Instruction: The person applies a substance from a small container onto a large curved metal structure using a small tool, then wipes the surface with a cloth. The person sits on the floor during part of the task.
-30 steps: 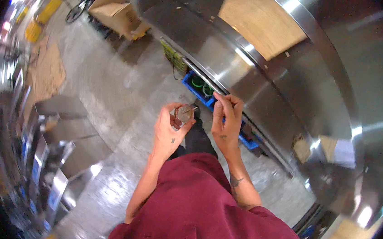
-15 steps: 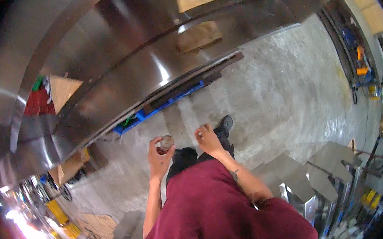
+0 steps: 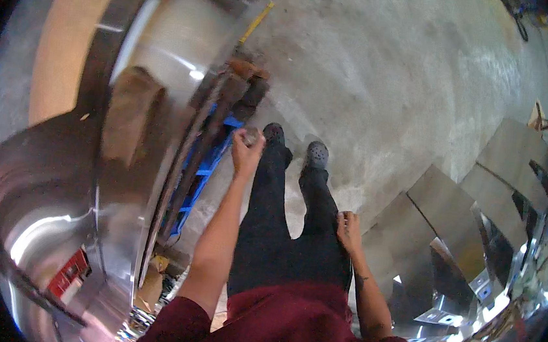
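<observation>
My left hand [image 3: 245, 152] is closed around a small round brownish object [image 3: 251, 136], held out in front beside the long metal-sided table. Its kind is too blurred to tell; the fingers and thumb grip its sides. My right hand [image 3: 348, 231] hangs beside my right thigh, fingers loosely curled, with nothing visible in them. Dark trousers [image 3: 260, 254] and grey clogs [image 3: 318, 154] show below, standing on the concrete floor.
On the left runs a shiny metal table [image 3: 39, 170], with a brown piece [image 3: 132, 116] on it. Blue racking [image 3: 203, 171] shows beneath its edge. Metal panels [image 3: 444, 202] with angular corners stand on the right. A yellow strip [image 3: 257, 23] lies on the floor [image 3: 386, 83] ahead.
My view has turned, and the metal table now lies along my left. My left hand still holds the round object, farther ahead. My right hand has dropped from in front to beside my thigh.
</observation>
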Tool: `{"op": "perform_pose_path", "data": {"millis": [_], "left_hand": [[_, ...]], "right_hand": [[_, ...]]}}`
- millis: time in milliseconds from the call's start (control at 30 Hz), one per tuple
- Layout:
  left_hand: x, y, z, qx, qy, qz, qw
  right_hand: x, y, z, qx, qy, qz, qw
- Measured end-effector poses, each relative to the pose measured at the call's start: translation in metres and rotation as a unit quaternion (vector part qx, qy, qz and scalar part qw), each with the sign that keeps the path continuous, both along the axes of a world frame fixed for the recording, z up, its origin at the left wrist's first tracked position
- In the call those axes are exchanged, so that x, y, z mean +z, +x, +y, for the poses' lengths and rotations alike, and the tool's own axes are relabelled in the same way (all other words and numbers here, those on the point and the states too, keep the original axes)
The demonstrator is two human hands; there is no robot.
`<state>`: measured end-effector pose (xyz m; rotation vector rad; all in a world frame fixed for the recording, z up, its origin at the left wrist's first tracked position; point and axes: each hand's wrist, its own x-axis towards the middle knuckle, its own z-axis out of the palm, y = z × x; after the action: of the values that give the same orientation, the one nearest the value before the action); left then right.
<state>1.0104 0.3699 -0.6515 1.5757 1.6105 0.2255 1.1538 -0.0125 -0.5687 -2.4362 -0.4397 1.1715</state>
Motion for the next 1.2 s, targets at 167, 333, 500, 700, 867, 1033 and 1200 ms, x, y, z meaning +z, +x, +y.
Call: {"op": "perform_pose_path", "data": {"millis": [167,333,500,700,867,1033,1200], "left_hand": [[-0.177,0.001,0.098,0.005,-0.001,-0.006,1.000],[-0.295,0.002,0.169,0.013,0.009,0.080,0.997],[-0.312,0.027,0.199,-0.053,0.038,0.107,0.992],[-0.304,0.053,0.204,-0.030,-0.146,0.092,0.984],[-0.258,0.049,0.143,-0.002,-0.116,0.079,0.990],[-0.118,0.124,0.058,-0.111,-0.036,0.088,0.989],[0.086,0.269,0.035,-0.123,-0.125,-0.110,0.978]], "right_hand": [[-0.040,-0.007,-0.061,-0.396,-0.084,0.106,0.908],[-0.066,-0.076,-0.128,-0.267,-0.063,0.111,0.955],[-0.038,-0.156,-0.165,-0.327,-0.096,0.186,0.922],[0.000,-0.179,-0.173,-0.344,-0.114,0.228,0.904],[0.004,-0.157,-0.180,-0.337,-0.060,0.221,0.913],[0.013,-0.085,-0.163,-0.324,-0.052,0.178,0.928],[0.036,0.059,-0.104,-0.431,-0.069,0.159,0.886]]}}
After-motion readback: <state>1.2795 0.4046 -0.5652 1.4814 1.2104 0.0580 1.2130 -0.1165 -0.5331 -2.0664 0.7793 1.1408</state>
